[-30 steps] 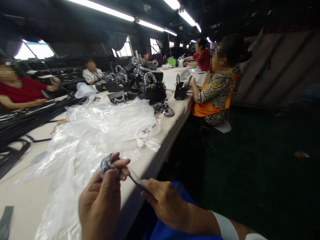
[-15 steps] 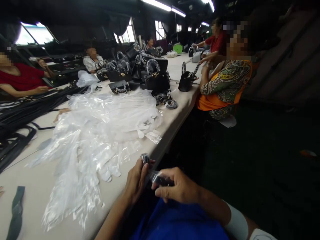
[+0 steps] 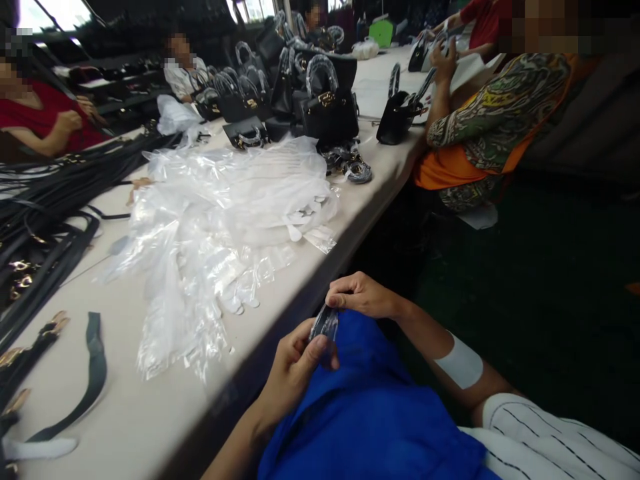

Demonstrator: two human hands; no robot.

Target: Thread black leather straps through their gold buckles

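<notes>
Over my blue-covered lap, a black strap in clear plastic (image 3: 326, 324) stretches between my two hands, apparently folded or rolled. My left hand (image 3: 300, 353) grips its lower end between thumb and fingers. At the upper end, my right hand (image 3: 364, 295) pinches it with thumb and forefinger. Both hands are beside the table edge, to the right of a spread pile of clear plastic sleeves (image 3: 190, 227). Coiled straps in plastic (image 3: 357, 170) lie beyond the pile, near the edge.
Black handbags (image 3: 330, 110) with wrapped handles stand piled at the back of the table (image 3: 120, 413). Long black straps (image 3: 55, 220) and a dark strip (image 3: 97, 360) lie at left. A co-worker in a patterned sleeve (image 3: 510, 107) sits at right; others work around the table.
My view has shifted, moving the table contents up in the picture. My hands have turned so the wrapped strap shows between them, with my right hand now higher than my left.
</notes>
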